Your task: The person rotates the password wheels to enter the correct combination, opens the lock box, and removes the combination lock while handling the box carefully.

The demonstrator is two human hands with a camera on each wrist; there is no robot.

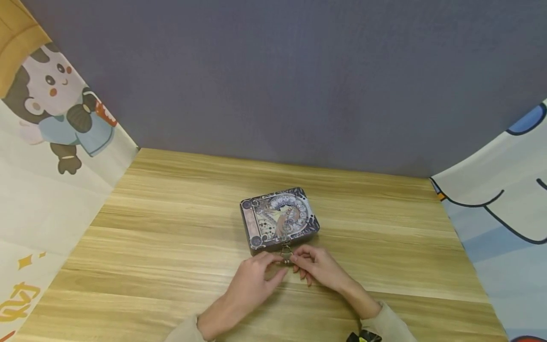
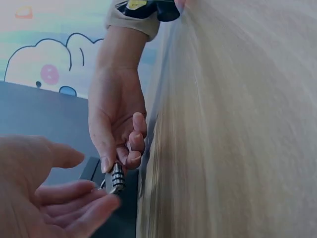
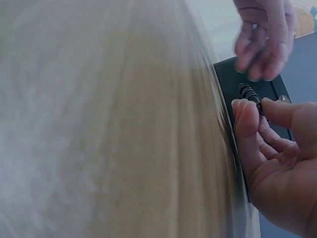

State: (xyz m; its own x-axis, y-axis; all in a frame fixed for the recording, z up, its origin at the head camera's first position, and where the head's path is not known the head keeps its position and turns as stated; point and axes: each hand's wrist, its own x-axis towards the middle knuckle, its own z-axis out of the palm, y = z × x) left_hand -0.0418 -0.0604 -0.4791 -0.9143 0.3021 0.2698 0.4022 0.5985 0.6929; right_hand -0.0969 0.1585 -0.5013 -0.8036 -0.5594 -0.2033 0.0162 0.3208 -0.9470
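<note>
A dark box (image 1: 260,223) with an ornate picture on its lid sits on the table. From the box's front hangs a small combination padlock (image 1: 287,255), its number dials (image 2: 117,177) showing in the left wrist view. My right hand (image 1: 322,268) pinches the padlock between thumb and index finger, the other fingers loosely curled below. Close to the padlock's other side is my left hand (image 1: 249,281), thumb apart and fingers fairly straight. In the right wrist view a gap shows between the left fingers (image 3: 270,54) and the padlock.
The wooden table (image 1: 162,213) runs back to a dark grey panel (image 1: 273,85). Cartoon-printed cloths hang at the left (image 1: 51,190) and right (image 1: 491,228). A black and yellow item (image 1: 363,337) is at the right sleeve.
</note>
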